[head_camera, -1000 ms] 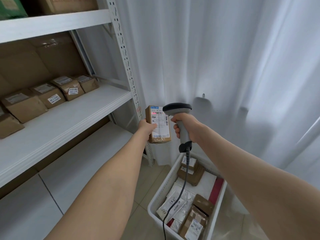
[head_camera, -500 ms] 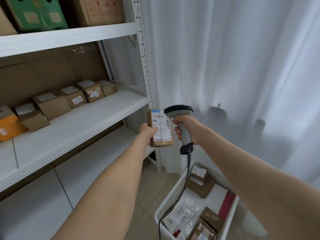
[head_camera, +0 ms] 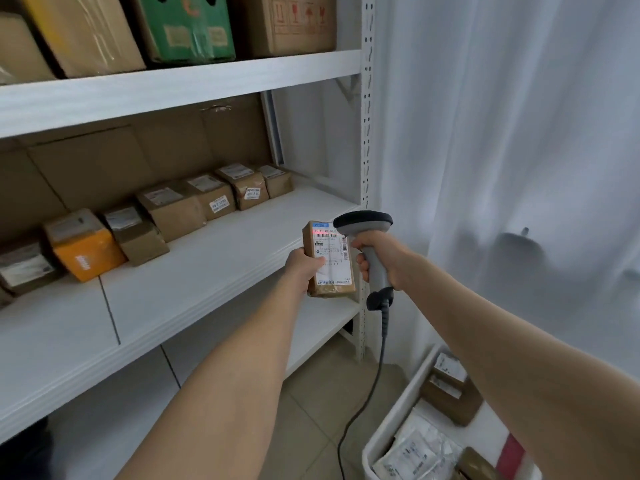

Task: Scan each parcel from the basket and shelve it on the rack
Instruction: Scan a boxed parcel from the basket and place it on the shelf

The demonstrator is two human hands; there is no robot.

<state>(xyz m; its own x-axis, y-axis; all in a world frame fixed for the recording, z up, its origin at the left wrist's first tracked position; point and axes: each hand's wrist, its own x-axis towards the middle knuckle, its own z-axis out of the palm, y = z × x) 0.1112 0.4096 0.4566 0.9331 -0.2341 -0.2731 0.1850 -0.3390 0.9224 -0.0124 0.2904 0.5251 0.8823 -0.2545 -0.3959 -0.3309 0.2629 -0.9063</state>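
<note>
A small brown cardboard parcel (head_camera: 330,271), boxy with a white printed label, stands upright in the left hand (head_camera: 304,268), whose fingers clasp its left edge. Just right of them, the right hand (head_camera: 384,258) has its fingers curled round the grey plastic scanner (head_camera: 363,221). A white plastic basket (head_camera: 388,422) sits below the right fingers. The white rack (head_camera: 214,268) lies left of the left fingers.

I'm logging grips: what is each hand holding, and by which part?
The left hand grips the small brown parcel by its left edge; the right hand grips the barcode scanner by its handle.
</note>
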